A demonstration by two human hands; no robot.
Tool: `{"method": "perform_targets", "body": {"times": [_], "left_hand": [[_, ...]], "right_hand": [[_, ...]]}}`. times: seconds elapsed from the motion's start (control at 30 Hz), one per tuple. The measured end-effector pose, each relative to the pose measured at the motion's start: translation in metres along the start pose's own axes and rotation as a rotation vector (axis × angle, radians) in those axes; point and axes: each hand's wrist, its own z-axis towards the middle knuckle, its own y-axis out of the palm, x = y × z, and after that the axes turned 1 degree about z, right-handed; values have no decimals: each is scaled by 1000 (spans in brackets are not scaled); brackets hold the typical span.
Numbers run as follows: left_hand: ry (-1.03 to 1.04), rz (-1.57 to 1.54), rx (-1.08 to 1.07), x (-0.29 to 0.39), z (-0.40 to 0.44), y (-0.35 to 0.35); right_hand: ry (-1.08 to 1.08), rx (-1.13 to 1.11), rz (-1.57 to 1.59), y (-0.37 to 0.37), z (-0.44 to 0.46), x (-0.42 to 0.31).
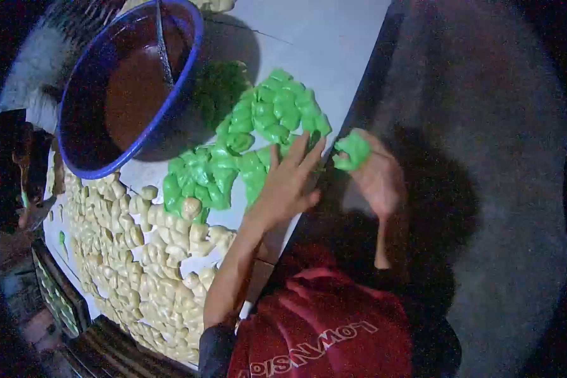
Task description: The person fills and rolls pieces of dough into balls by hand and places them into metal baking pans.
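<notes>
My left hand (290, 183) is over the near edge of the green dough pieces (277, 104), its fingers spread and its fingertips at the pile's right side. My right hand (378, 173) is just beyond the table's edge, its fingers curled around a lump of green dough (353, 151). The green pieces lie heaped on the white table (321, 31). Many cream-coloured dough pieces (132, 264) cover the table below and left of them, and one pale piece (191, 208) rests on the green ones.
A blue basin (195, 57) with brown contents and a metal utensil (163, 50) stands at the upper left. Another person's hand (24, 170) shows at the far left, above a dark tray (60, 290) with green pieces. Dark floor (498, 189) lies right of the table.
</notes>
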Motion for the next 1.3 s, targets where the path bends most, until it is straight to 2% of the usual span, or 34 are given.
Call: {"method": "perform_targets", "body": {"times": [0.13, 0.23, 0.27, 0.37, 0.4, 0.47, 0.57, 0.63, 0.7, 0.73, 0.83, 0.9, 0.97, 1.1, 1.13, 1.17, 1.23, 1.27, 1.3], "left_hand": [[-31, -520, 151, 5, -21, -25], [-219, -564, 170, 3, -37, -42], [-296, -516, 228, 8, -42, -48], [-396, -662, 381, 0, -60, -39], [-385, -634, 477, -12, -65, -28], [-518, -795, 568, -11, -69, -29], [-598, -968, 536, -15, -79, -29], [-659, -1077, 497, -13, -89, -32], [-723, -1181, 477, -10, -98, -38], [-745, -1225, 496, -10, -101, -36], [-524, -876, 674, -9, -99, -24], [-494, -694, 716, -10, -97, -37], [-599, -952, 661, -9, -95, -50], [-543, -843, 779, -28, -98, -33], [-578, -922, 801, -21, -97, -35], [-491, -718, 906, -22, -92, -35], [-399, -732, 984, -10, -85, -49], [-276, -594, 1021, -13, -80, -52], [-154, -453, 1051, -15, -76, -55]], "right_hand": [[255, 12, 19, 23, 8, 27], [263, -45, -22, 34, 8, 61], [283, -51, -92, 39, 11, 69], [295, -55, -384, 61, 13, 69], [268, -123, -430, 66, 12, 67], [-87, -185, -815, 74, 15, 82], [-34, -187, -754, 74, 17, 98], [108, -188, -641, 78, 15, 101], [22, -115, -496, 88, 17, 99], [15, -127, -532, 86, 19, 99], [21, -141, -609, 90, 23, 99], [36, -171, -588, 97, 24, 96], [46, -229, -502, 107, 28, 91], [23, -223, -647, 105, 37, 93], [98, -189, -535, 110, 37, 91], [115, -207, -493, 114, 36, 91], [152, -248, -409, 124, 37, 92], [156, -248, -361, 134, 35, 92], [218, -280, -169, 138, 32, 93]]}}
